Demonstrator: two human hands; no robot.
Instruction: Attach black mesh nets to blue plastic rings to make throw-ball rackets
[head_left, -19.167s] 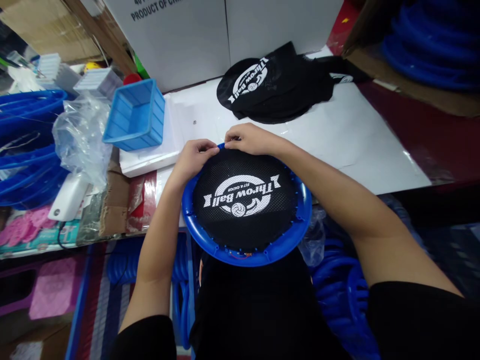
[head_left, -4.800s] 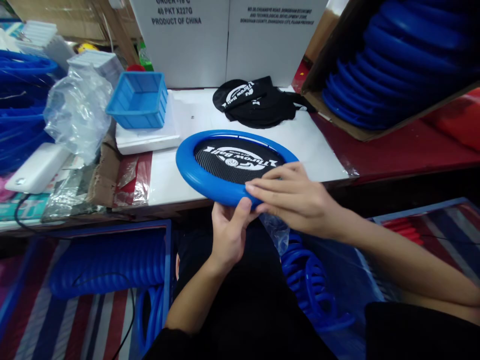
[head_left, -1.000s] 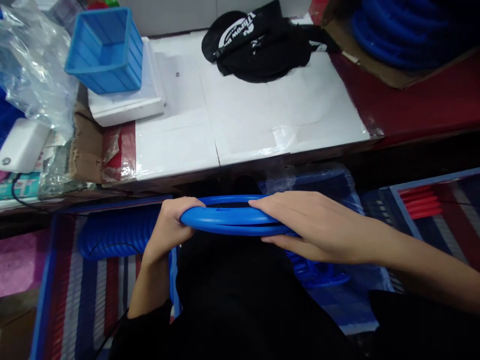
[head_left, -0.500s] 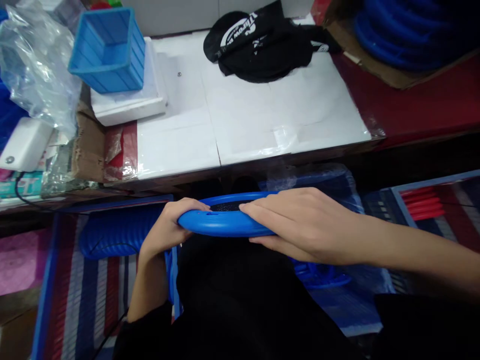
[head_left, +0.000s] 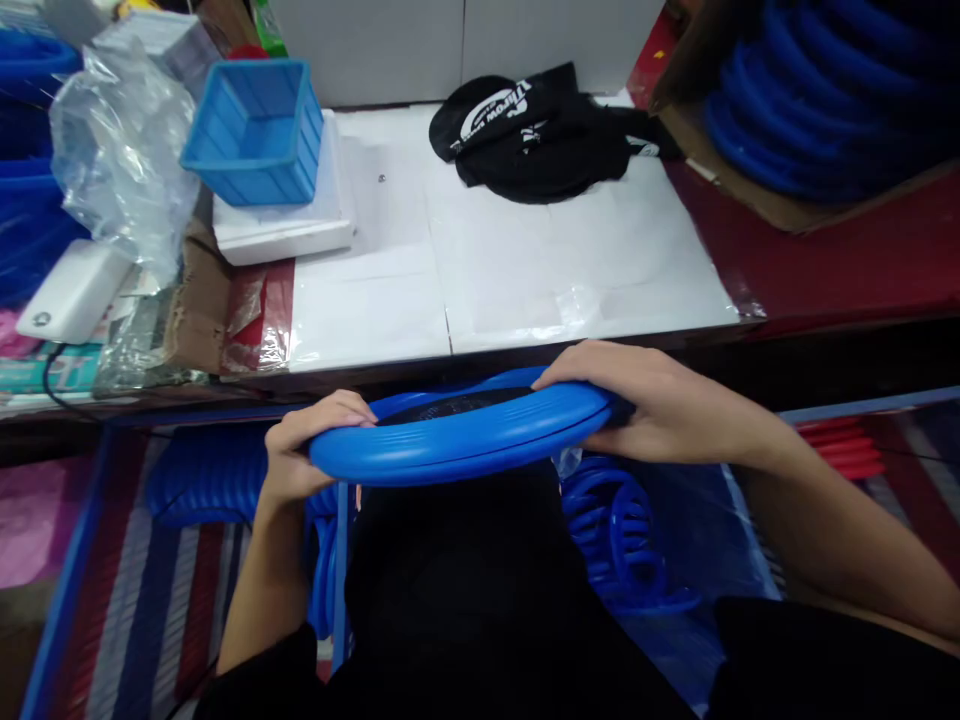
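Note:
Held level in front of my body is a blue ring (head_left: 457,437) with black mesh fabric (head_left: 465,403) across its middle. My left hand (head_left: 315,440) grips its left side, fingers on top of the rim. On the right side, my right hand (head_left: 622,400) clasps the rim, with thumb and fingers above and below it. Part of the ring's far edge shows behind the fabric. On the white worktop (head_left: 510,280) ahead lie black fabric discs (head_left: 547,150) with white print, overlapping each other.
A light blue bin (head_left: 255,130) stands on a white box at the back left, beside a clear plastic bag (head_left: 124,160). Blue rings (head_left: 817,110) fill a cardboard box at the back right. Below the worktop are crates with more blue rings (head_left: 611,530) and red rings (head_left: 844,447).
My right hand has slid outward to the right along the rim, so more of the ring shows. The ring is turned and tilted a little differently. The view has also shifted slightly.

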